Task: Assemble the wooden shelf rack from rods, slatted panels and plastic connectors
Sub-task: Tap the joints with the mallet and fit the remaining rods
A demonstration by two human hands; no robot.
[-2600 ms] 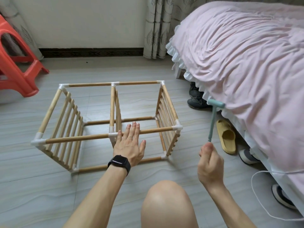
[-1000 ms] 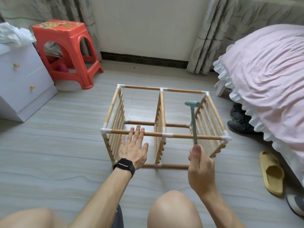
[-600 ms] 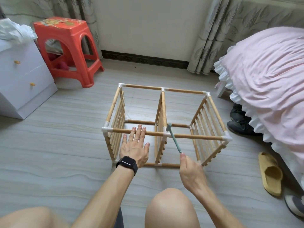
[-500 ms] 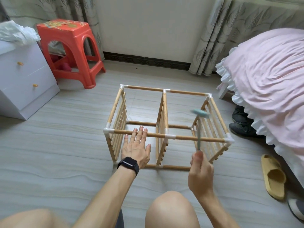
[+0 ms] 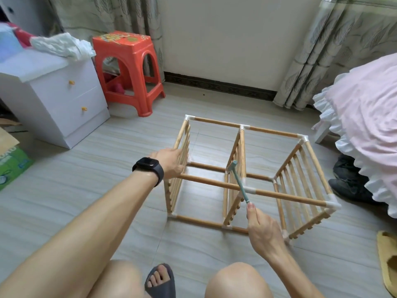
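Note:
The wooden shelf rack (image 5: 277, 192) lies on its side on the floor, with rods, three slatted panels and white plastic connectors joined into a two-bay frame. My left hand (image 5: 170, 161) rests against the top of the left slatted panel (image 5: 179, 168); its fingers are hidden behind the slats. My right hand (image 5: 263, 231) grips the handle of a small teal hammer (image 5: 238, 179). The hammer head sits at the middle panel's top, near the middle connector (image 5: 249, 189) on the front rod.
A white drawer cabinet (image 5: 64, 97) and an orange plastic stool (image 5: 126, 69) stand at the back left. A bed with a pink cover (image 5: 365, 117) fills the right side, with shoes (image 5: 348, 181) and a yellow slipper (image 5: 386, 259) beside it. A green box (image 5: 10, 162) lies far left.
My left hand has moved from the front rod to the left slatted panel. The hammer has swung down from its raised position onto the middle of the frame.

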